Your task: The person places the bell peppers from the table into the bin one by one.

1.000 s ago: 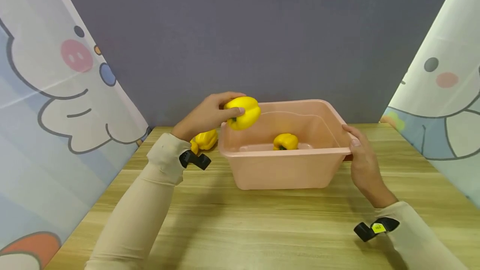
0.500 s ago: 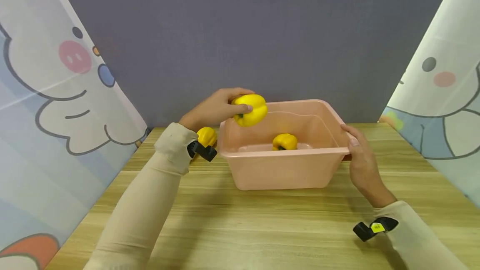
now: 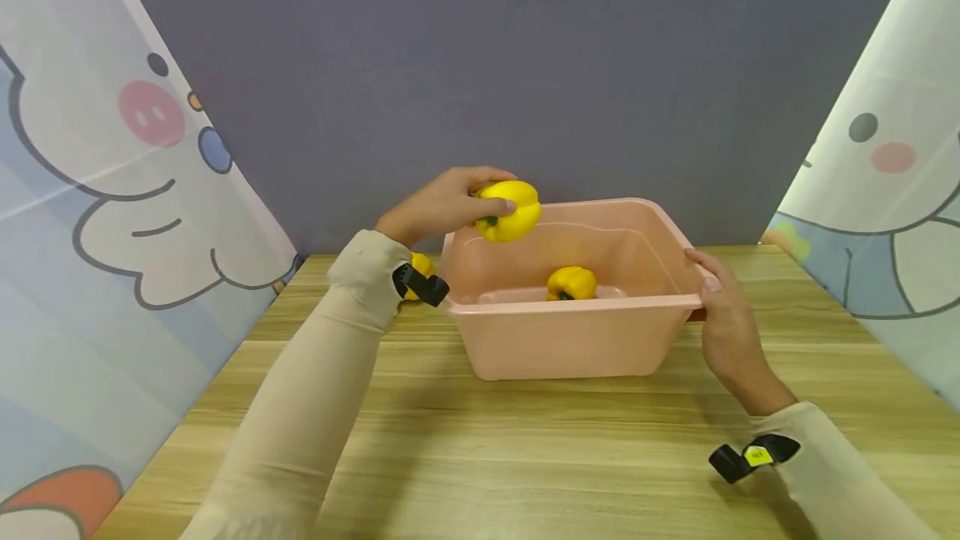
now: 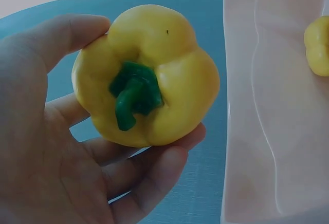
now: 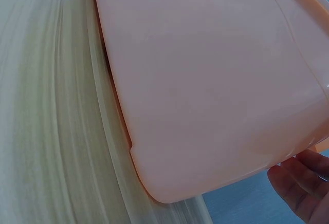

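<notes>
My left hand [image 3: 450, 205] grips a yellow bell pepper [image 3: 513, 212] above the left part of a pink plastic tub [image 3: 570, 344]. In the left wrist view the held pepper [image 4: 190, 88] shows its green stem [image 4: 134, 93], with the thumb on one side and the fingers under the other. A second yellow pepper [image 3: 572, 282] lies on the tub's floor. My right hand [image 3: 727, 332] holds the tub's right rim, thumb on top. The right wrist view shows those fingers [image 5: 293, 183] at the tub's wall [image 5: 205, 90].
Another yellow pepper [image 3: 422, 267] is on the wooden table [image 3: 525, 457] left of the tub, partly hidden behind my left wrist. A dark grey panel [image 3: 480, 65] stands behind the tub. Cartoon-printed sheets [image 3: 150, 215] flank the table on both sides.
My left hand has carried the pepper rightward and slightly up, further over the tub. My left forearm now covers more of the table pepper. The right hand and tub have stayed put.
</notes>
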`<action>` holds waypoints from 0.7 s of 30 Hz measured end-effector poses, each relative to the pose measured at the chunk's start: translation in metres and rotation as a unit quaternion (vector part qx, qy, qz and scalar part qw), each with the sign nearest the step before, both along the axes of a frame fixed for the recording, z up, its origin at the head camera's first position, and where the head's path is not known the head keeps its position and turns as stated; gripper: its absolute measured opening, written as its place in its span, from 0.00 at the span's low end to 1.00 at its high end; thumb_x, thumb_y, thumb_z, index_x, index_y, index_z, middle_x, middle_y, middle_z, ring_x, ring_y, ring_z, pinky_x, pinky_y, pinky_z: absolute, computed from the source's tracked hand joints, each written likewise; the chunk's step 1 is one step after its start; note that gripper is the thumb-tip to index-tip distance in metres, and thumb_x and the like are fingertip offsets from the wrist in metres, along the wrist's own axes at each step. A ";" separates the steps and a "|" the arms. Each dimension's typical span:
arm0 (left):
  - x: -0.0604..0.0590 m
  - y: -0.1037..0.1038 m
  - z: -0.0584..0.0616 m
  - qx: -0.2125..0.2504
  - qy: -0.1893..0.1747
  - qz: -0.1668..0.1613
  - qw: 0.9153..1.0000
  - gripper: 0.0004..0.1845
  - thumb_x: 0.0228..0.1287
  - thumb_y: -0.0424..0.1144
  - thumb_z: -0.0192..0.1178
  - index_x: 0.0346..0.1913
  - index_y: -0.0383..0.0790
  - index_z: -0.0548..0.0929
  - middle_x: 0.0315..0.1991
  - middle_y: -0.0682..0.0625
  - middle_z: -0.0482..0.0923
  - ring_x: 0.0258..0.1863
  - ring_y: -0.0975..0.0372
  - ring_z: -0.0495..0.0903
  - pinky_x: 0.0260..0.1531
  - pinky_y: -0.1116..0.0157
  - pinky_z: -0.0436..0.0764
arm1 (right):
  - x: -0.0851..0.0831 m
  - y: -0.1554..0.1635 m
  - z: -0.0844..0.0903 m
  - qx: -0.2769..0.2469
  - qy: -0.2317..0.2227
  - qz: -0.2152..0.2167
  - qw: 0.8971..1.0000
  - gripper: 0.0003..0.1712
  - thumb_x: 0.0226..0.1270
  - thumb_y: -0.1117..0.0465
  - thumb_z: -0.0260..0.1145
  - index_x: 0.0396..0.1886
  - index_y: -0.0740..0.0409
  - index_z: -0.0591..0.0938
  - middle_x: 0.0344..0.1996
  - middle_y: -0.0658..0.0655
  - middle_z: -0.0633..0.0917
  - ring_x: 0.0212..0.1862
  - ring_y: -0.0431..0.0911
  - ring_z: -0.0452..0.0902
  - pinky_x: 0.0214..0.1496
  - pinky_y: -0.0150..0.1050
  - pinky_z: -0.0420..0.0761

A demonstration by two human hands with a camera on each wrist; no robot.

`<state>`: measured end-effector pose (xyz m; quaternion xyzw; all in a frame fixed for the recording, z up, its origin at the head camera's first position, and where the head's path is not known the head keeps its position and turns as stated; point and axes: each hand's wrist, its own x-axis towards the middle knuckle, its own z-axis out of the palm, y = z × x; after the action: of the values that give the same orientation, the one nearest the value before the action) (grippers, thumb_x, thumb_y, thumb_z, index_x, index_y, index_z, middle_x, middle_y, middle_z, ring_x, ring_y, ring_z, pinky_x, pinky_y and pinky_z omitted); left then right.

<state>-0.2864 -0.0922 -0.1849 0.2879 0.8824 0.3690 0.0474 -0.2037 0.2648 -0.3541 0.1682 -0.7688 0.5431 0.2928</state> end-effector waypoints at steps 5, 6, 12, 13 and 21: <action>-0.007 0.004 -0.003 -0.005 -0.015 0.009 1.000 0.27 0.67 0.52 0.64 0.67 0.51 0.77 0.54 0.55 0.78 0.43 0.59 0.80 0.45 0.61 0.81 | 0.000 0.000 0.001 -0.005 0.005 0.000 1.000 0.27 0.83 0.59 0.38 0.73 0.63 0.67 0.56 0.48 0.76 0.40 0.38 0.76 0.37 0.26 0.76; -0.008 0.005 -0.003 -0.007 -0.017 0.011 1.000 0.27 0.67 0.52 0.64 0.67 0.51 0.77 0.54 0.55 0.78 0.43 0.59 0.80 0.45 0.61 0.80 | 0.000 0.000 0.001 -0.005 0.006 0.001 1.000 0.27 0.83 0.59 0.38 0.73 0.64 0.67 0.56 0.48 0.76 0.40 0.38 0.76 0.37 0.26 0.76; -0.015 0.006 -0.007 -0.014 -0.023 0.015 1.000 0.26 0.67 0.52 0.64 0.66 0.49 0.77 0.54 0.53 0.78 0.43 0.58 0.79 0.48 0.57 0.80 | 0.001 -0.001 0.001 0.004 0.006 0.001 1.000 0.27 0.83 0.59 0.38 0.74 0.62 0.67 0.57 0.47 0.75 0.42 0.38 0.75 0.38 0.24 0.75; -0.015 0.006 -0.007 -0.014 -0.023 0.016 1.000 0.26 0.67 0.52 0.64 0.66 0.49 0.77 0.53 0.52 0.78 0.43 0.58 0.79 0.49 0.56 0.80 | 0.001 -0.001 0.001 0.006 0.006 0.001 1.000 0.27 0.83 0.59 0.38 0.74 0.62 0.67 0.58 0.47 0.75 0.42 0.38 0.75 0.38 0.24 0.75; -0.022 0.008 -0.008 -0.034 -0.015 0.029 0.999 0.29 0.67 0.54 0.64 0.67 0.47 0.76 0.53 0.52 0.78 0.43 0.58 0.79 0.49 0.56 0.80 | 0.001 -0.001 0.001 0.005 0.006 0.004 1.000 0.27 0.83 0.59 0.37 0.74 0.61 0.66 0.59 0.48 0.74 0.45 0.42 0.75 0.40 0.25 0.75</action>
<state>-0.3085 -0.0837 -0.1927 0.2553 0.9014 0.3447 0.0598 -0.2023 0.2643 -0.3532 0.1760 -0.7691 0.5394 0.2942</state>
